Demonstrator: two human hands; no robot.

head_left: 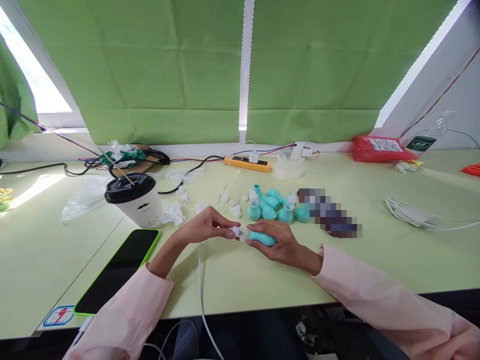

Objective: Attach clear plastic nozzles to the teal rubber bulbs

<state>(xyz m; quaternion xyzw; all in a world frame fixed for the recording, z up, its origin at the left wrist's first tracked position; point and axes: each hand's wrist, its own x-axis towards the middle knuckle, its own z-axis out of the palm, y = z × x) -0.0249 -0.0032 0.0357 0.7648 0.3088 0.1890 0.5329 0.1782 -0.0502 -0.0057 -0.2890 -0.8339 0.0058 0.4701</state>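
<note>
My right hand (279,242) is closed around a teal squeeze bulb (264,238) that lies sideways, its clear nozzle facing left. At that nozzle, my left hand (208,226) pinches a small white cap (235,231) between thumb and fingertips. The cap and nozzle meet or nearly meet; I cannot tell whether they are joined. Just beyond my hands is a pile of teal bulbs (269,201), some standing with clear nozzles on top. Several small white caps (235,207) lie loose to the left of the pile.
A lidded paper cup (138,207) with a stick stands left, behind a phone (120,270) with a green case. A white cable runs under my left hand. Farther back are an orange power strip (247,163), a red package (378,149), and a plastic bottle (427,137). A white charger (412,215) lies right.
</note>
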